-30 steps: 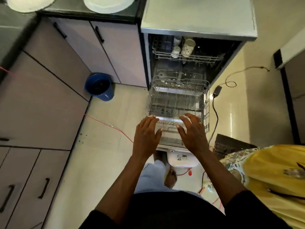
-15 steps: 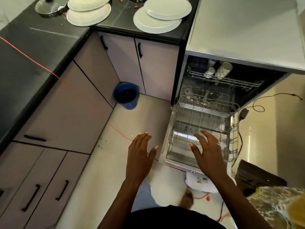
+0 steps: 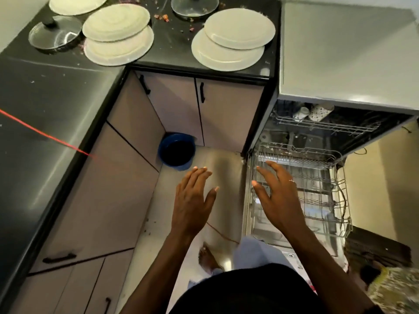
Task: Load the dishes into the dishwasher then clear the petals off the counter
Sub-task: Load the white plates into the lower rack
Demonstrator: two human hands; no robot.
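The dishwasher [image 3: 344, 53] stands open at the right with its lower wire rack [image 3: 317, 168] pulled out and bare. Two cups [image 3: 313, 112] sit in the upper rack. On the black counter [image 3: 45, 98] lie two stacked white plates [image 3: 226, 53] beside the dishwasher, two more stacked plates [image 3: 118, 39] to their left, another plate [image 3: 77, 4] at the back, and two glass lids [image 3: 55, 35] [image 3: 195, 6]. Pink petals [image 3: 162, 17] are scattered between the plates. My left hand [image 3: 192, 200] hovers over the floor, fingers straight. My right hand [image 3: 277, 196] hovers over the rack's left side, empty.
A blue bucket [image 3: 178, 151] stands on the floor in the cabinet corner. A red cord [image 3: 43, 133] runs across the left counter and down to the floor. A dark box [image 3: 376, 245] and a patterned yellow cloth [image 3: 394, 291] lie at the lower right.
Both hands have left the lower rack's front edge and lifted. The view has swung left and up, bringing the counter with plates, lids and petals into sight.
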